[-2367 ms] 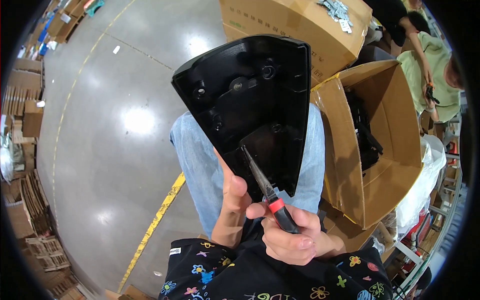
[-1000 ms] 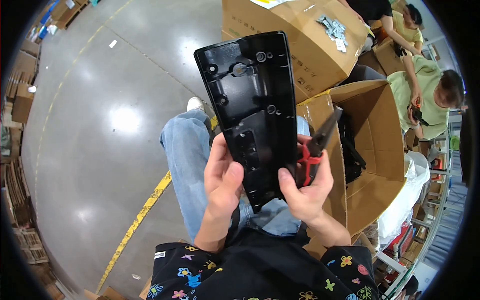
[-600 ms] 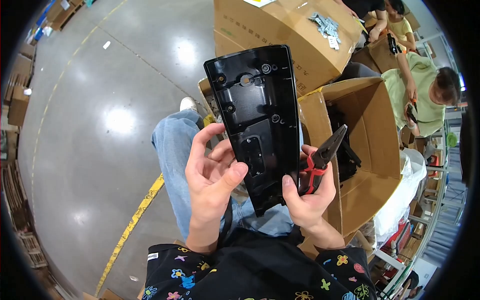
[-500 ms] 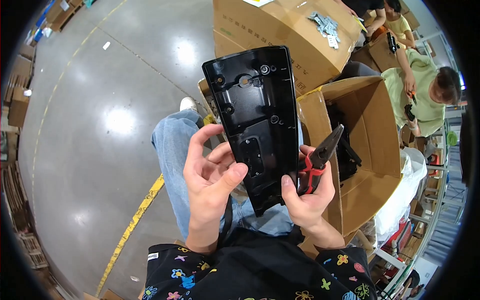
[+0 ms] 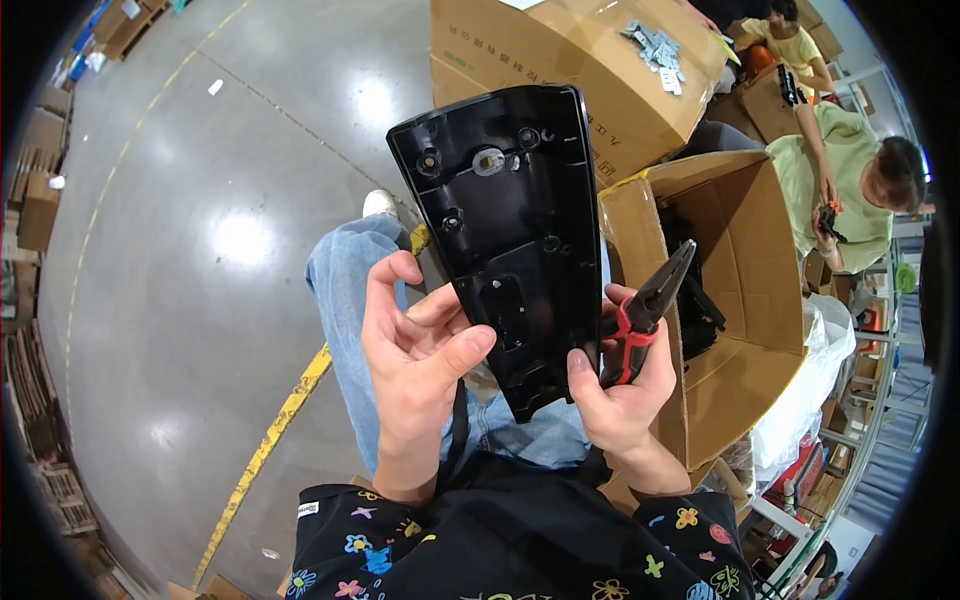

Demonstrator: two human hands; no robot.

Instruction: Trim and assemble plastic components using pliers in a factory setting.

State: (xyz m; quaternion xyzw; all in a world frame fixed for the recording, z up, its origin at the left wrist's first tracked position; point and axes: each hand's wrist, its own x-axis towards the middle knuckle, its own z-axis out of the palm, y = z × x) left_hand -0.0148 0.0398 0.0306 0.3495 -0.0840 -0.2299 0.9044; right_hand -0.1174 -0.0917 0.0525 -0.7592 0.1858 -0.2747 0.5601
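A long black moulded plastic panel point(image 5: 510, 230) with screw holes and a small rectangular recess is held upright in front of me, its inner side facing me. My left hand point(image 5: 415, 345) grips its lower left edge, thumb pressed beside the recess. My right hand point(image 5: 615, 400) holds the panel's lower right corner with the thumb on its face and also clasps needle-nose pliers point(image 5: 645, 310) with red-and-black handles. The pliers' jaws point up and right, away from the panel.
An open cardboard box point(image 5: 745, 300) with dark parts inside stands at my right. A closed carton point(image 5: 570, 60) bearing small grey metal pieces is beyond it. A person in a green shirt point(image 5: 850, 190) works at the far right. Grey concrete floor with a yellow line point(image 5: 275, 440) lies left.
Earlier the pliers' tip was at the panel's recess. My right hand has since drawn the pliers off to the right edge, and both hands now hold the panel.
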